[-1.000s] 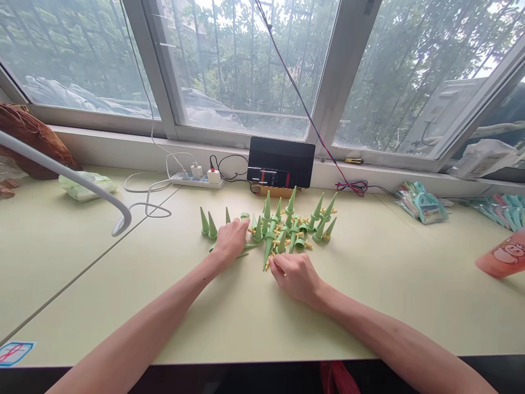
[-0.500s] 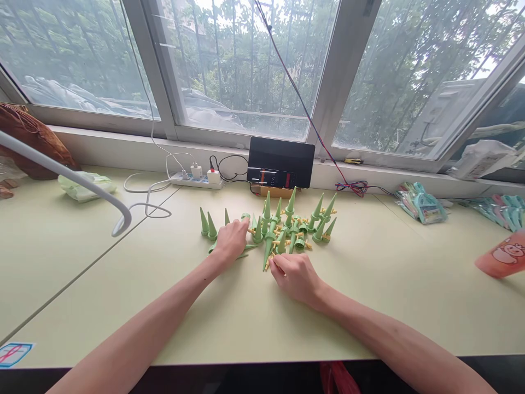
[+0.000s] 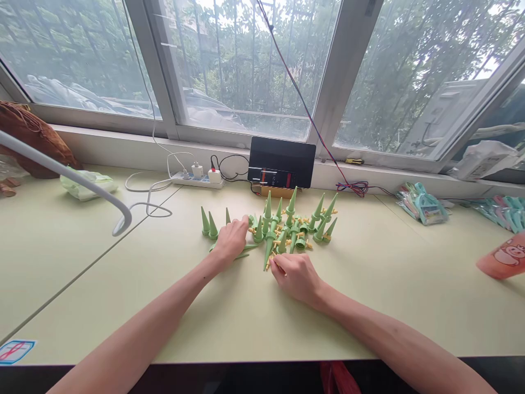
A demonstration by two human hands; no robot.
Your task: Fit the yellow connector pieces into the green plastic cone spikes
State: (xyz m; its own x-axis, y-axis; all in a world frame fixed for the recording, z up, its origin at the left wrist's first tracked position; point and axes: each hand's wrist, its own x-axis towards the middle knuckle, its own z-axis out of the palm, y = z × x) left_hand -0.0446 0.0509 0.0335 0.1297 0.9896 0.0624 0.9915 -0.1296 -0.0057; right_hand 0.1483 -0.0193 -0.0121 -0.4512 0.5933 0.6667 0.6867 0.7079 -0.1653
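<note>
On the table, my left hand (image 3: 232,241) is closed, its fingertips at the ribbed end of a green plastic watering spike (image 3: 251,220); the rest of that piece is hidden by the hand. My right hand (image 3: 297,276) rests with curled fingers at the front of the pile, and a bit of a small yellow valve (image 3: 284,273) shows at its fingertips. Between and beyond the hands lies a pile of green spikes (image 3: 269,243), some upright, some lying, several with yellow valves. Two green cones (image 3: 208,225) stand left of my left hand, and more spikes lie beneath it.
Behind the pile a dark tablet (image 3: 282,158) leans near the window. A power strip (image 3: 197,181) with white cables sits to its left. A grey curved arm (image 3: 82,180) reaches in from the left. Bagged items (image 3: 424,205) and a pink cup (image 3: 502,257) are at right.
The ribbed end of the green spike at my left fingertips has turned and shifted slightly right and down. My right hand stays in place.
</note>
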